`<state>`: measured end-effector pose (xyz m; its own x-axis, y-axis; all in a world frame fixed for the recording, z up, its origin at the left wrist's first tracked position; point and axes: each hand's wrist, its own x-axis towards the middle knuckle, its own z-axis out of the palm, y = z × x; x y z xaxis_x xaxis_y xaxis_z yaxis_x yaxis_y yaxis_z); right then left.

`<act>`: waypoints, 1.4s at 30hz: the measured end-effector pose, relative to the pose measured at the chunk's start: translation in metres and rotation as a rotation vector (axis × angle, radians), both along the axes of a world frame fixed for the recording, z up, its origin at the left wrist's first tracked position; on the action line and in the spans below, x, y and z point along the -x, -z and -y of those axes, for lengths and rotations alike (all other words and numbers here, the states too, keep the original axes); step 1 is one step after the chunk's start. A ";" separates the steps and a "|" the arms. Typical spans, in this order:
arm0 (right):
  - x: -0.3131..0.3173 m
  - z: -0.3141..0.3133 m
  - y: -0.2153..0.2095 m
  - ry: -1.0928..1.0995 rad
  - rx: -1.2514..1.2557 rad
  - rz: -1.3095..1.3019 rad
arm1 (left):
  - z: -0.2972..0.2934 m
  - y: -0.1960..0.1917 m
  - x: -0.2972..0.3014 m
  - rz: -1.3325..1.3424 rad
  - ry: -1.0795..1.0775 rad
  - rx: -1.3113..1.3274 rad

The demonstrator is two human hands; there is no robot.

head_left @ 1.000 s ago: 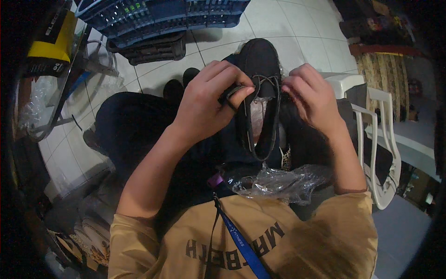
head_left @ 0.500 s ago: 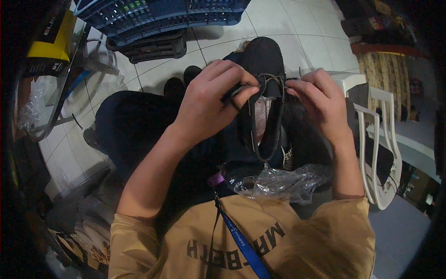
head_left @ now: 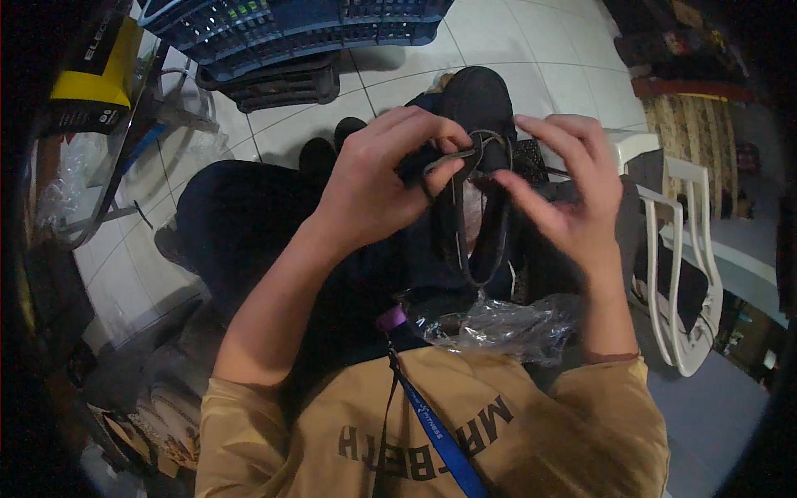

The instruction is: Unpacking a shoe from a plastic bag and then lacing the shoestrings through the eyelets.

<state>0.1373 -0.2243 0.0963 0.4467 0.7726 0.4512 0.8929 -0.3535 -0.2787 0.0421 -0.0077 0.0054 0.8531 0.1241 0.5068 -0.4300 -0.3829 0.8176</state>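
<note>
The person sits over a tiled floor (head_left: 515,33), a blue crate (head_left: 274,21) ahead and a white chair (head_left: 681,249) to the right. In the lap lies a crumpled plastic bag (head_left: 498,328). A dark shoe (head_left: 477,207) stands between the hands, its long axis running away from the body, toe far. The left hand (head_left: 374,195) pinches its lace (head_left: 465,153) near the opening, fingers clamped. The right hand (head_left: 573,199) hovers just beside, fingers spread and loose, forefinger nearest the lace.
</note>
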 end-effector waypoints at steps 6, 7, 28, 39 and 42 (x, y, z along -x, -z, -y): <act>0.012 -0.027 0.012 -0.088 0.088 -0.055 | 0.003 -0.007 0.010 -0.095 0.117 0.313; 0.010 -0.027 0.014 -0.114 0.131 -0.050 | 0.004 -0.011 0.014 -0.073 0.189 0.346; -0.034 0.022 -0.037 -0.271 -0.638 -1.053 | -0.003 0.005 -0.006 0.039 0.147 0.146; -0.075 0.031 0.010 0.221 -0.703 -1.166 | -0.003 0.008 -0.007 -0.007 0.137 0.185; -0.061 0.036 0.022 0.451 -0.651 -1.304 | 0.001 0.011 -0.008 -0.004 0.113 0.208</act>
<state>0.1985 -0.2608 0.0748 0.9258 0.2967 -0.2343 -0.2364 -0.0293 -0.9712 0.0503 -0.0089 -0.0053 0.8693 0.1292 0.4771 -0.4574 -0.1557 0.8755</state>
